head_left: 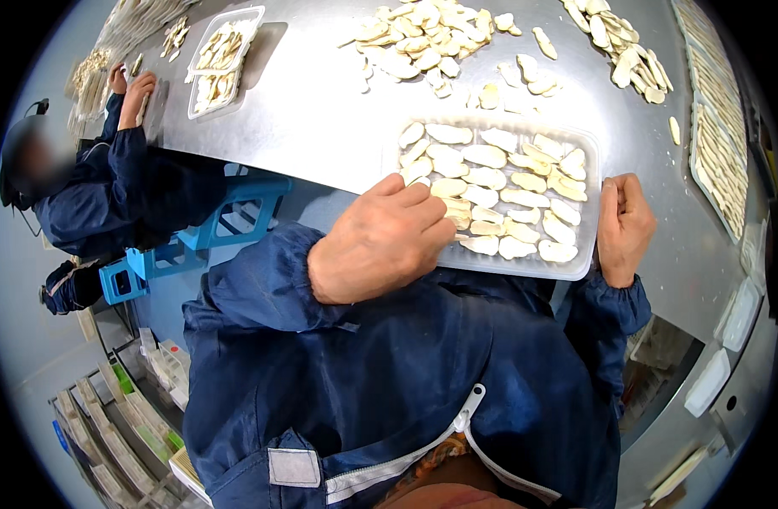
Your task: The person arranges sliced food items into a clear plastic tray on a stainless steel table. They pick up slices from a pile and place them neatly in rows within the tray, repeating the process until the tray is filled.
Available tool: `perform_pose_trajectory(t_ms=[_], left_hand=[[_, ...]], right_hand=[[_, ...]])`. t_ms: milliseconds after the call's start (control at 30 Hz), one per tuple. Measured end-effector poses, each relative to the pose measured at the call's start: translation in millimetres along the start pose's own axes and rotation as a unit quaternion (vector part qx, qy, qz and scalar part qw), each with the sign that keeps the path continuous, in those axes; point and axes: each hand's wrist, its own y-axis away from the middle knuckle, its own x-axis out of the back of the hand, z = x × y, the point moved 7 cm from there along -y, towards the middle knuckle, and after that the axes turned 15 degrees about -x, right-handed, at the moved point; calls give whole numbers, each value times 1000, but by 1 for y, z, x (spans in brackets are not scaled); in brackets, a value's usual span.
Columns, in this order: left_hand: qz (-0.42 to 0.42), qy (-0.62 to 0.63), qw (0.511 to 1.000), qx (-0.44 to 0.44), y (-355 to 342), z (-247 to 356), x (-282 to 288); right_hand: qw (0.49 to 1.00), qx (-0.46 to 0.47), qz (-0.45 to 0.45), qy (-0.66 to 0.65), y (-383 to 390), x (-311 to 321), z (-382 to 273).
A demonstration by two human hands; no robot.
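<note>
"Where's the tray [542,266]?"

"Right between my hands, on the near side of the desk [304,93], rows of pale slices [486,156] inside. My left hand [380,242] is half curled over its left edge, fingertips bunched; I can't tell if they pinch a slice. My right hand [626,227] is loosely curled at the opposite rim; whether it grips, I can't tell either."

"And the feel?"

"Looks like thin plastic, so I'd expect light, bendy, a little slick. I'd take both side rims and keep it level, or the slices may slide. Those look light and breakable: fingertips on the long sides, gentle squeeze."
</note>
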Motion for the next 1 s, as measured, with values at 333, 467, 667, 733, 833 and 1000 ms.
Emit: perform_pose_trajectory(t_ms=[333, 467, 667, 733, 833, 1000], left_hand=[[3, 102, 994, 37, 8, -17, -5], [9, 92, 995, 34, 9, -20, -15], [-4, 66, 997, 36, 11, -23, -18], [-10, 49, 998, 43, 15, -27, -17], [20, 85, 994, 66, 16, -38, -7], [191, 137, 953, 193, 32, -96, 25]], right_hand=[[1000, 0, -6, -3, -1, -1, 2], [1000, 4, -11, -8, -2, -1, 4], [1000, 20, 1, -3, -2, 1, -1], [1000, 17, -6, -3, -2, 1, 0], [1000, 11, -9, -5, -2, 0, 0], [1000, 15, -4, -9, -1, 1, -2]])
